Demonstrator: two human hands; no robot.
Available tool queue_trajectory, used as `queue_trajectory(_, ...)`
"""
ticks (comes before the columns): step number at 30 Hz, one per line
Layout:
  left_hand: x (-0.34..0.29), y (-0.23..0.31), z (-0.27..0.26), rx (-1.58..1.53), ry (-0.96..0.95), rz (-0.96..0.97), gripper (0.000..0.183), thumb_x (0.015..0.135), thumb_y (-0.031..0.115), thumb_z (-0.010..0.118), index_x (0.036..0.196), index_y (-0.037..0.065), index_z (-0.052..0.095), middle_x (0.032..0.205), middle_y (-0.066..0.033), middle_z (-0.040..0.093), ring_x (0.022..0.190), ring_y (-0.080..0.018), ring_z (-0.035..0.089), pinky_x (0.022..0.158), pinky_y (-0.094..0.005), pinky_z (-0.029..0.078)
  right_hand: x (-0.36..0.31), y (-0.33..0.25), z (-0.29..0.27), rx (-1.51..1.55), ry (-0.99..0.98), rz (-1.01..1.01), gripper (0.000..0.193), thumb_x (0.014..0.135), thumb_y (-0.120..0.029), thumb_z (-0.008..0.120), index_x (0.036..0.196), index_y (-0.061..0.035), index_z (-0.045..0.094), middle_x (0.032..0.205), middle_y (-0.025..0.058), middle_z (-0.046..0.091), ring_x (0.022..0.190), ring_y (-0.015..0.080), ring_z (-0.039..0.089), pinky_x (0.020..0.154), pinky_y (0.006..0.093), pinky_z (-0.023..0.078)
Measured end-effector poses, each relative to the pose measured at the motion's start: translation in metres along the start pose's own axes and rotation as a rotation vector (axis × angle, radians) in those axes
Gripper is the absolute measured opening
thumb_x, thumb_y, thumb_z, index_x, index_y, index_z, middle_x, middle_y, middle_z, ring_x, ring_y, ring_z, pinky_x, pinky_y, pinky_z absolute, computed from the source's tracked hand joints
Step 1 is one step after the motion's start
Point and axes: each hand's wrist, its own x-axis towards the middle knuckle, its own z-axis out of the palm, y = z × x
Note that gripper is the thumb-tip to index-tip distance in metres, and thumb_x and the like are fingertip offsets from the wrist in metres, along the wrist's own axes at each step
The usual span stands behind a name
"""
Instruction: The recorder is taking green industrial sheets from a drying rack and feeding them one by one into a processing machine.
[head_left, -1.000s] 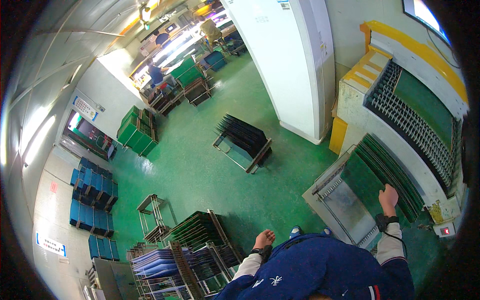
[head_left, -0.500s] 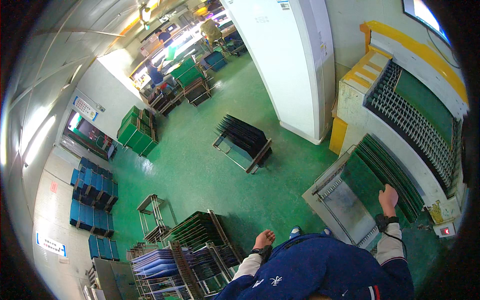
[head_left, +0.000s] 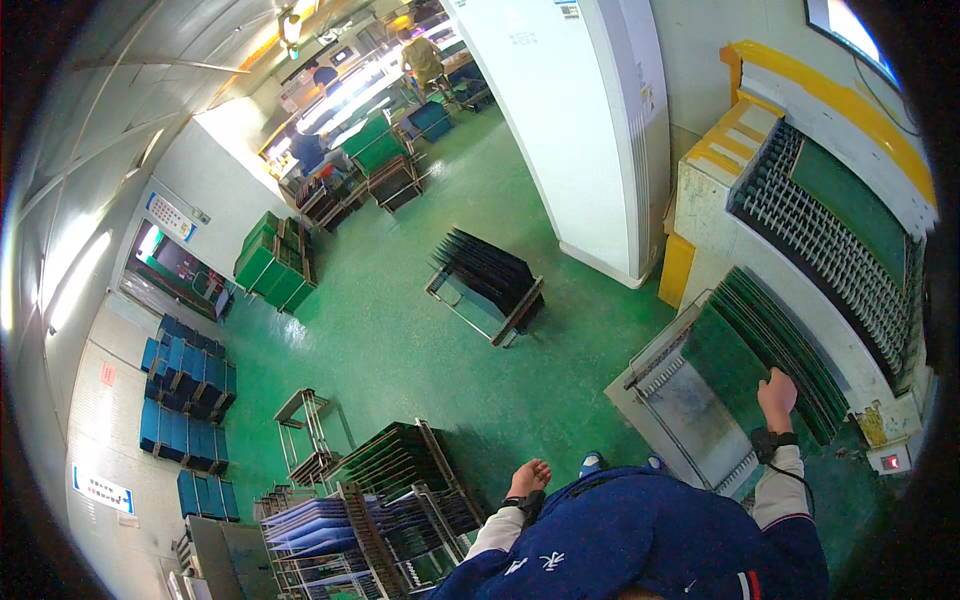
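At the lower right of the frame the right hand (head_left: 777,392) has its grip closed over the top edge of a green panel (head_left: 735,360), one of a row standing on edge in a slotted metal rack (head_left: 690,412). A dark band sits on that wrist. The left hand (head_left: 529,476), low in the middle of the frame, hangs with fingers loosely spread and nothing in them, just above a cart of stacked green panels (head_left: 400,462). To the right of the rack stands a cream and yellow machine (head_left: 800,180) with a roller bed carrying another green sheet. Out on the green floor (head_left: 400,340), mid-frame, sits a rack of dark panels (head_left: 487,280). Blue crates (head_left: 185,365) line the left wall, and green bins (head_left: 272,262) stand further up, at the upper left.
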Motion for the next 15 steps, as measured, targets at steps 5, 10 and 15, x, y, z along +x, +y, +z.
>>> queue_trajectory(5, 0.003, -0.005, 0.019, 0.037, 0.140, -0.001, 0.013, 0.086, 0.016, 0.048, 0.088, 0.003, 0.049, 0.075, -0.0085, 0.052, 0.066, -0.0226, 0.051, 0.063, -0.0336, 0.046, -0.003, 0.007, -0.002, -0.006, -0.003, 0.039, 0.027, 0.071, -0.022, 0.064, 0.090, -0.0042, 0.056, 0.085, 0.0156, 0.061, 0.083, 0.0323, 0.059, 0.069, 0.0426, 0.047)
queue_trajectory(10, -0.001, -0.003, 0.018, 0.016, 0.089, -0.007, 0.013, 0.086, 0.016, 0.048, 0.089, 0.004, 0.048, 0.075, -0.0083, 0.053, 0.066, -0.0228, 0.051, 0.064, -0.0334, 0.045, -0.001, 0.005, -0.003, -0.013, -0.047, 0.046, 0.027, 0.071, -0.022, 0.064, 0.090, -0.0043, 0.056, 0.086, 0.0160, 0.061, 0.083, 0.0322, 0.059, 0.069, 0.0424, 0.047)
queue_trajectory(15, -0.006, -0.005, 0.034, 0.050, 0.255, 0.005, 0.013, 0.086, 0.015, 0.048, 0.091, 0.003, 0.049, 0.075, -0.0083, 0.053, 0.067, -0.0230, 0.052, 0.065, -0.0343, 0.046, -0.002, 0.009, 0.002, -0.009, -0.022, 0.043, 0.028, 0.071, -0.022, 0.063, 0.091, -0.0040, 0.056, 0.085, 0.0161, 0.061, 0.082, 0.0326, 0.059, 0.069, 0.0425, 0.047)
